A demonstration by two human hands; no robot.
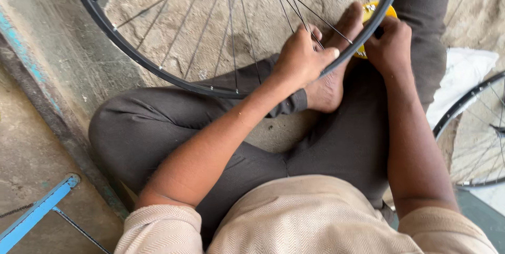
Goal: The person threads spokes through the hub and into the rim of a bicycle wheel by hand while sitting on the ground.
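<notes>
Floor [47, 143]: bare concrete, person seated on it cross-legged, dark trousers, one bare foot [331, 75] showing at centre.

Wheels, count two. Large spoked wheel [158, 72], black rim, across the far side of the scene, its near arc over the foot. Second wheel [476, 143] at the right edge, only partly in view, well apart from the first.

Hands, count two. Left hand [302, 59] on the large wheel's rim at centre: fingers curled narrow, gripping rim and spokes, thumb along the rim's near face. Right hand [390, 46] just right of it, fingers closed around a small tool at the rim; the tool itself is hidden.

Yellow object [371, 7], count one: just behind the rim, touching the right hand; kind not discernible.
</notes>
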